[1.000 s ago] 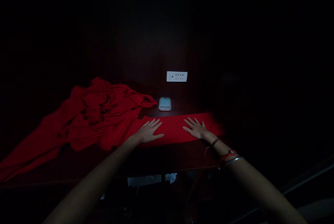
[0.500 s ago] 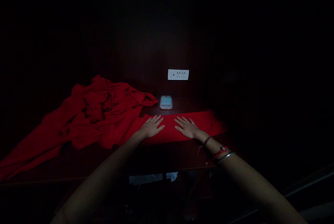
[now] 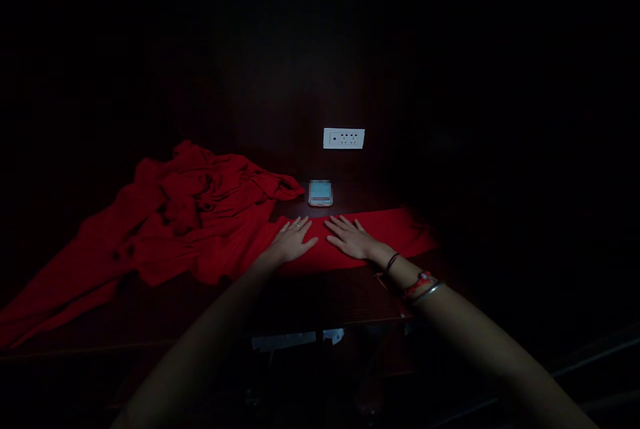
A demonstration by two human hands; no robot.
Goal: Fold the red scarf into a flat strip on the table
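A red cloth [image 3: 225, 236] lies over a dark wooden table [image 3: 320, 302], bunched and wrinkled on the left and stretched into a flat strip toward the right. My left hand [image 3: 293, 241] rests palm down on the flat strip, fingers spread, a ring on one finger. Just to its right, my right hand [image 3: 351, 239] also lies flat on the cloth with its fingers apart. Bracelets circle my right wrist. A small gap of red fabric shows between the two hands. Neither hand grips anything.
Behind the cloth lies a phone [image 3: 321, 193] with a lit screen, blurred out. A white socket plate [image 3: 344, 138] is fixed to the dark wall above it. Pale papers [image 3: 285, 341] show below the table's front edge. The surroundings are very dark.
My right hand has slid left along the cloth, closer to my left hand, which stays nearly in place. The view has shifted slightly.
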